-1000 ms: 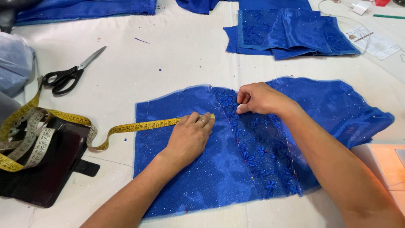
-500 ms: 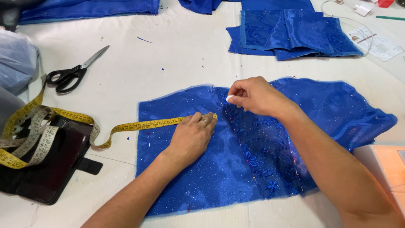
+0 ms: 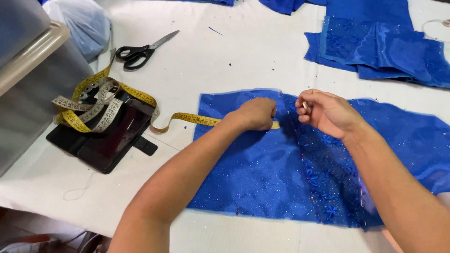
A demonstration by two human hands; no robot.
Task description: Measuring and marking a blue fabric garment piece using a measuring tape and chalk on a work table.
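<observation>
Scanning from the left edge: grey bin [image 3: 28, 79] and a pale plastic bag [image 3: 84, 28] sit far left of the blue fabric panel [image 3: 262, 182], with black scissors [image 3: 143, 50] up-left of it. Nearer the panel's left edge, a dark phone case [image 3: 105, 140] lies under the coiled bulk of the yellow tape measure [image 3: 89, 105]. Tape's free length runs rightward off the case, crosses the panel's left edge and lies flat along its upper part, long axis left-right, parallel to the panel's top edge.

Left hand [image 3: 255, 114] is curled, knuckles up, pressing the tape onto the panel near its top-middle; tape end pokes out just right of it. Right hand [image 3: 326, 112] sits just right of that, close but apart from the left, fingertips [image 3: 304, 105] pinched shut on something small and pale, too small to tell. It hovers over the beaded flower strip [image 3: 323, 182] that runs top-to-bottom down the panel, crossing the tape's axis.

Panel lies flat on the white table [image 3: 234, 47], long axis left-right, bottom edge near the table front. Bare table above the panel's top edge; folded blue fabric stack [image 3: 379, 47] up-right, well apart.
</observation>
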